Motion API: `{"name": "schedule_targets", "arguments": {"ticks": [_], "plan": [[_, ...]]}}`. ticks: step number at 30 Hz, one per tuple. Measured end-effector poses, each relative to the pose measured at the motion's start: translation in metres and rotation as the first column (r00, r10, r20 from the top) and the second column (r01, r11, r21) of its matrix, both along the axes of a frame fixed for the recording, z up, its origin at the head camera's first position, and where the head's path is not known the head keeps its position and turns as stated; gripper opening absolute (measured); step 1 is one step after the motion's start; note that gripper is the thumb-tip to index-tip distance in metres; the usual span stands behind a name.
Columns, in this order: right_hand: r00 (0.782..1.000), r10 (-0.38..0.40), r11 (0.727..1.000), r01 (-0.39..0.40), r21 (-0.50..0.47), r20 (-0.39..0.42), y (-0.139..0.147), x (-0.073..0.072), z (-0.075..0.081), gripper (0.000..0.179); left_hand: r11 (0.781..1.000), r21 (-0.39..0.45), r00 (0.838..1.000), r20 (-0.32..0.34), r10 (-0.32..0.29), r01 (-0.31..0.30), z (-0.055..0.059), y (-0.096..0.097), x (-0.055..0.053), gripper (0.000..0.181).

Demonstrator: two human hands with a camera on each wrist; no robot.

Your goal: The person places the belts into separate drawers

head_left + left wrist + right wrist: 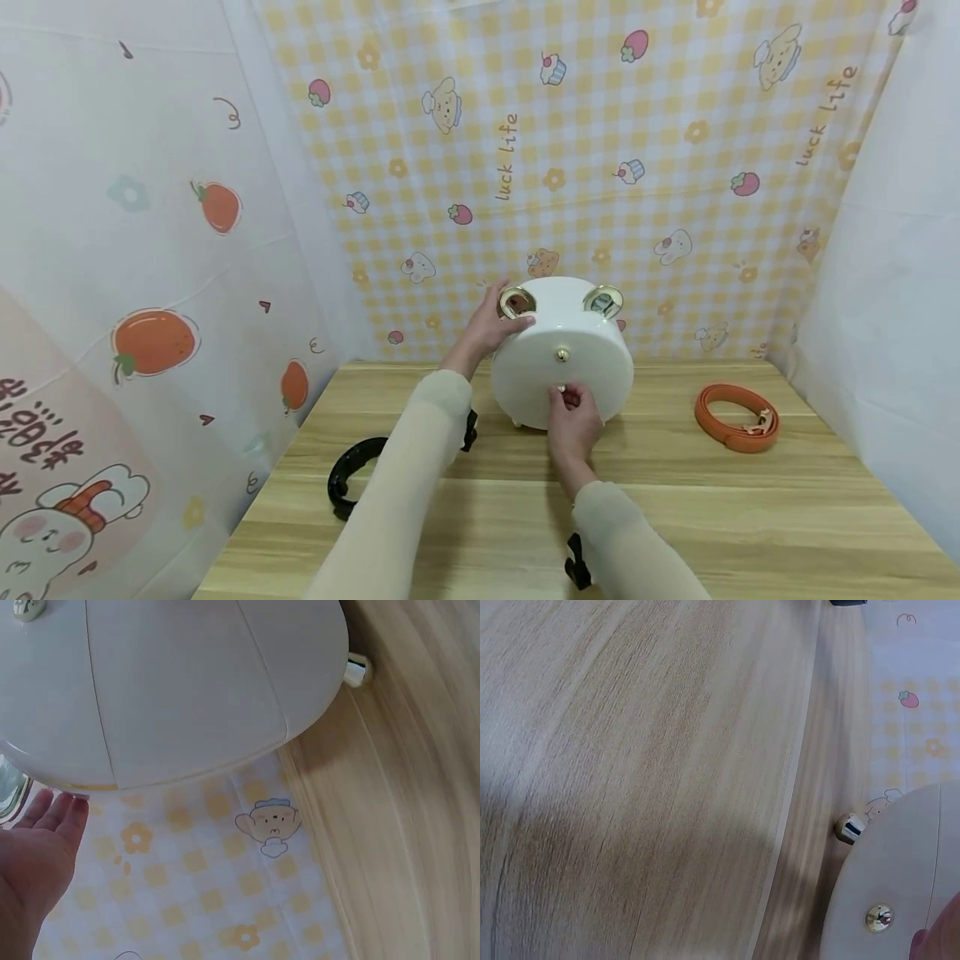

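Note:
A glossy white round box (pixel 603 362) with two gold-rimmed ears (pixel 604 301) on top stands on short feet toward the back of the table. My left hand (pixel 483 329) grips its upper left side, thumb in front and fingers behind the left ear. With thumb and fingers my right hand (pixel 576 425) pinches a small gold knob (pixel 561 388) on the front face. Just above it sits another gold knob (pixel 562 355). Seams cross the white front (pixel 187 690) in the left wrist view. Only a fingertip of the right hand (pixel 943 941) shows in the right wrist view.
An orange coiled belt (pixel 738 439) with a gold-coloured buckle lies on the wooden table (pixel 675 492) at the right. A black coiled belt (pixel 339 483) lies at the left, partly hidden by my left sleeve. Printed cloth (pixel 570 233) hangs behind the table.

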State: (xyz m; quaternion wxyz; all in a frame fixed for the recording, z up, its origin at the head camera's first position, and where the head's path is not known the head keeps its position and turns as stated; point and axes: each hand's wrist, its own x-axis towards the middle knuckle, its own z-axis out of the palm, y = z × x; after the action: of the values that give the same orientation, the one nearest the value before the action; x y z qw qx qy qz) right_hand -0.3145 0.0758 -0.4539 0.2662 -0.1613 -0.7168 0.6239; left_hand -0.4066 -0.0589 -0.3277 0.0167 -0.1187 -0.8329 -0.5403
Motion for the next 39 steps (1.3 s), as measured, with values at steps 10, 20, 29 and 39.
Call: {"name": "schedule_targets", "arguments": {"ticks": [10, 20, 29, 39], "plan": [[1.000, 0.003, 1.000, -0.003, 0.001, -0.002, -0.001, 0.000, 0.000, 0.020, 0.998, -0.030, 0.997, -0.045, -0.058, 0.057, -0.001, -0.003, 0.003, 0.079], [1.000, -0.020, 1.000, 0.020, -0.003, -0.003, -0.001, 0.003, 0.000, 0.021, 0.994, -0.085, 0.997, -0.019, -0.073, 0.071, 0.000, -0.003, 0.002, 0.079], [1.000, 0.005, 1.000, -0.005, -0.018, 0.004, -0.001, 0.013, 0.003, 0.022, 0.992, -0.108, 0.997, -0.033, -0.075, 0.071, 0.000, -0.003, -0.001, 0.076], [0.999, 0.040, 0.997, -0.042, -0.072, -0.029, -0.004, 0.024, -0.002, 0.021, 0.989, -0.125, 0.996, -0.033, -0.079, 0.074, 0.002, -0.005, 0.002, 0.076]]}}
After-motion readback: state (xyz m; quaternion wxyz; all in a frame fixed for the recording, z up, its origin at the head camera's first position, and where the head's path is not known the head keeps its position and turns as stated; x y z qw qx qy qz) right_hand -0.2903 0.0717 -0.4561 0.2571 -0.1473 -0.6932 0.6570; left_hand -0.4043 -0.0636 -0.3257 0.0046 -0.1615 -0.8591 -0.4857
